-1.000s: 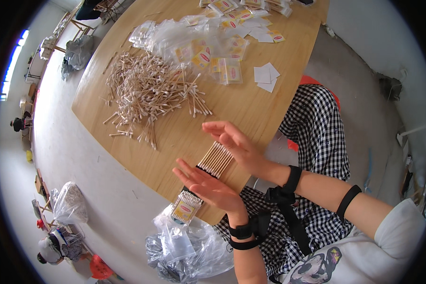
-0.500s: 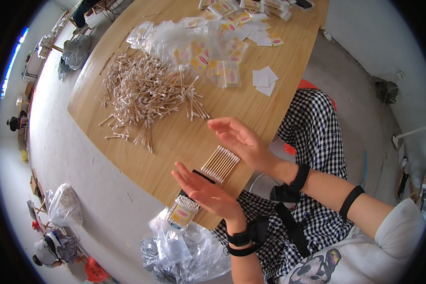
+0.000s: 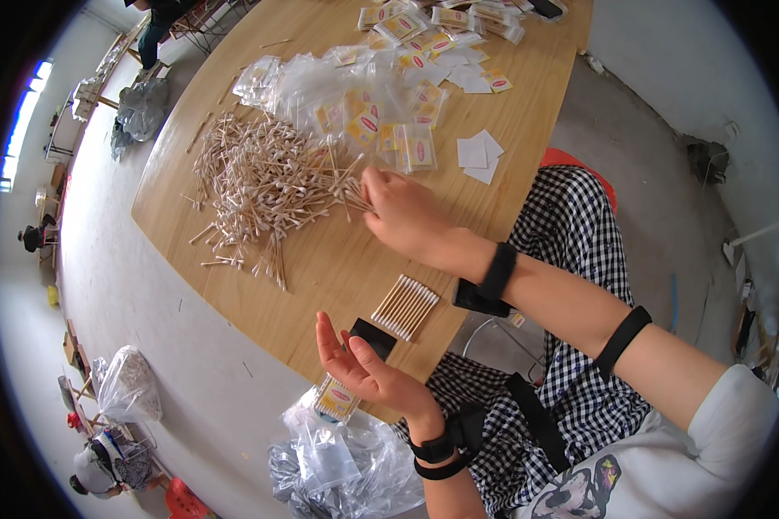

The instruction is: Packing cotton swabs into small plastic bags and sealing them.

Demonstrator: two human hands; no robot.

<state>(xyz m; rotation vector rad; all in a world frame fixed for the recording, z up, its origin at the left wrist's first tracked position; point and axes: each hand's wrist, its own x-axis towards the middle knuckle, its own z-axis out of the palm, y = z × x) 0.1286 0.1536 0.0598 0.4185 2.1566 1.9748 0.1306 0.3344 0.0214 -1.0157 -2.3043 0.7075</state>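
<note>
A loose heap of cotton swabs (image 3: 264, 186) is spread on the wooden worktop (image 3: 337, 259) at 10 o'clock from picture centre. Its right edge is reached by the right hand (image 3: 402, 212), fingers curled into the swabs; what the grip has hold of cannot be told. A neat row of swabs (image 3: 405, 307) lies at 6 o'clock from that hand, near the worktop edge. The left hand (image 3: 359, 368) is held palm-up and open, nothing in it, over a small black piece (image 3: 374, 336). Clear packets (image 3: 381, 121) are piled at 12 o'clock, white paper squares (image 3: 478, 156) just beside them.
</note>
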